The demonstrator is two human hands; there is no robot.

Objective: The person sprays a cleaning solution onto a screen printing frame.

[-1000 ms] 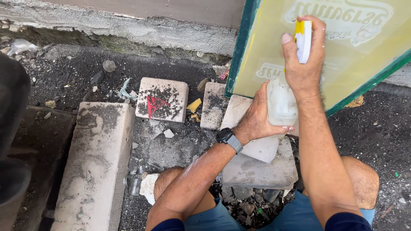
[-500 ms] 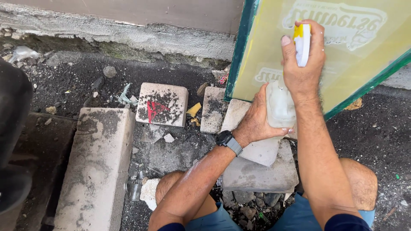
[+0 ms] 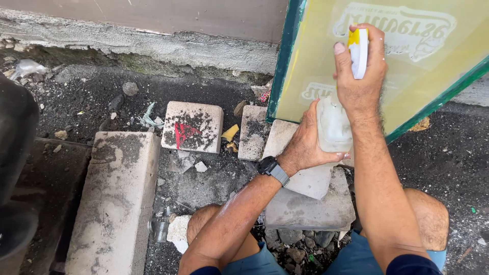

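Note:
A clear plastic spray bottle (image 3: pixel 333 125) with a yellow and white trigger head (image 3: pixel 358 51) is held up in front of a green-framed screen with yellow mesh (image 3: pixel 402 61). My right hand (image 3: pixel 359 76) grips the trigger head at the top. My left hand (image 3: pixel 308 140), with a dark watch on the wrist, cups the bottle's body from the left. The screen leans against the wall at the upper right, its lower edge on pale paving blocks. The nozzle points at the mesh.
Pale concrete blocks (image 3: pixel 310 198) lie under my hands, a long concrete slab (image 3: pixel 114 198) to the left, and a square paver with red paint (image 3: pixel 192 126) behind it. Dark gravel ground (image 3: pixel 448 153), a rough wall base (image 3: pixel 153 46), a dark object (image 3: pixel 15 153) at far left.
The view has shifted slightly. Both hands keep the same hold on the spray bottle in front of the screen; nothing else has visibly moved.

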